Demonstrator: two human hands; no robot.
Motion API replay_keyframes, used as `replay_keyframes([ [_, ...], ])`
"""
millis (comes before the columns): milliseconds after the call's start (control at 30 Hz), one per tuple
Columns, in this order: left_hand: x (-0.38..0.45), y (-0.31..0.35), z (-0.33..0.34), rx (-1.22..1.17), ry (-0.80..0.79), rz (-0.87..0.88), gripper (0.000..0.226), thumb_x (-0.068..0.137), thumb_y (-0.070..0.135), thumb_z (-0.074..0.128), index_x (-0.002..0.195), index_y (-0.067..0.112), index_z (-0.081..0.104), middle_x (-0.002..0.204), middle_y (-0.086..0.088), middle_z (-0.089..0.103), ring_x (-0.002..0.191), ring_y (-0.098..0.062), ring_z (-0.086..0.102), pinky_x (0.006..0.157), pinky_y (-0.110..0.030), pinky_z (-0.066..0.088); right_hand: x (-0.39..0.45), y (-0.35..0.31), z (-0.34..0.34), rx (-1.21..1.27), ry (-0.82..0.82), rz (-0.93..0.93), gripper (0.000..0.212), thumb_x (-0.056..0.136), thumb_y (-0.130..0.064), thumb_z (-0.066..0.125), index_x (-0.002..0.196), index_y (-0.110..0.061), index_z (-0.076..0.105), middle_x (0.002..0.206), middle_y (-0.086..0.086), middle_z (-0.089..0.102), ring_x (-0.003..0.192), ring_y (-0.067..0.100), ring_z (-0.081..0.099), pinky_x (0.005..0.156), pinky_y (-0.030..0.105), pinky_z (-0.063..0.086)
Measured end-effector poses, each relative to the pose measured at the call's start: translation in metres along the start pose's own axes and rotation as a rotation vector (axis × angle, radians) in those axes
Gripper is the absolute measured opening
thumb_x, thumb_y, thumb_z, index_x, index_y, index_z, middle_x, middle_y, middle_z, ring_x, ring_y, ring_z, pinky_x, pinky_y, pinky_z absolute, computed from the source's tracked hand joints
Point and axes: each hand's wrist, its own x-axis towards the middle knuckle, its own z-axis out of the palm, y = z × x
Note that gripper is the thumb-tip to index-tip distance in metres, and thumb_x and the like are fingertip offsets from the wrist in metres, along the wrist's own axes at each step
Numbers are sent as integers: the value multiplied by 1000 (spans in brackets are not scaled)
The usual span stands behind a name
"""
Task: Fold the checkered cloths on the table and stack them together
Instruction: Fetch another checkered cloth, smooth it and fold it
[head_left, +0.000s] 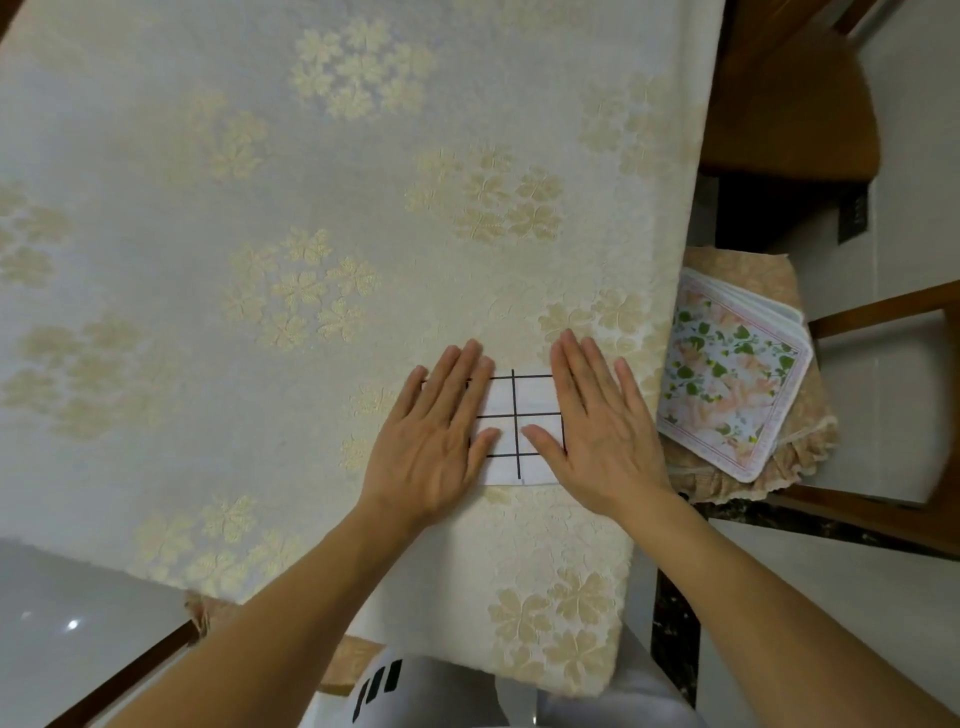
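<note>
A worktop (218, 291) draped in a cream covering with pale woven flower clusters fills most of the frame, running from the upper left down to the lower right edge, and it gives a broad, flat base for folding. To the right of it, in the middle right of the frame, a chair seat with a frilled beige cushion (748, 275) carries a stack of floral mats (727, 384), set off the worktop and well out of the folding space. Just below the centre of the frame, near the worktop's right edge, lies the folded checkered cloth (522, 426), a compact white rectangle crossed by thin dark lines that form a wide grid; its layers look flat and its lower edge neat. Only one such cloth can be seen, so whether others lie beneath it cannot be told. The left hand (436, 441) lies flat on the cloth's left part and the right hand (597, 426) flat on its right part, each grip released, fingers straight and spread, palms down. That pose reads as pressing: the weight of both palms would flatten the folds and hold the bundle from springing open, with the thumbs turned inward toward the middle line of the grid, nearly meeting.
</note>
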Motion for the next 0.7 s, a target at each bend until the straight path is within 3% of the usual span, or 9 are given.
replay_keyframes([
  [167, -10, -4, -5, -47, 25, -83, 70, 104, 51, 14, 158, 10, -1, 167, -6, -7, 153, -20, -7, 124, -47, 7, -4, 3, -8, 47, 7, 47, 79, 101, -61, 6, 158, -8, -3, 167, 7, -9, 154, 20, -9, 124, 49, 8],
  [367, 3, 21, 4, -38, 36, -42, 65, 104, 43, 14, 158, 6, 8, 166, -10, 2, 154, -22, 0, 123, -48, 17, 7, -25, 0, 74, -3, -125, 70, 105, -53, 11, 159, -10, 5, 167, 4, -4, 154, 17, -7, 124, 48, 14],
  [467, -6, 9, 6, -25, 16, -74, 69, 104, 51, 15, 158, 9, 4, 167, -8, -2, 154, -20, -3, 124, -46, 13, 3, -14, 2, 39, -10, -88, 79, 101, -65, 10, 159, -11, -1, 167, 3, -9, 153, 18, -9, 125, 47, 9],
  [700, -25, -7, 4, -67, 31, -169, 70, 103, 50, 20, 158, 11, 1, 167, -4, -3, 153, -18, -6, 124, -47, 11, -9, 2, 2, 31, 20, 49, 83, 100, -65, 15, 158, -8, 0, 167, 6, -5, 154, 19, -4, 123, 50, 13],
])
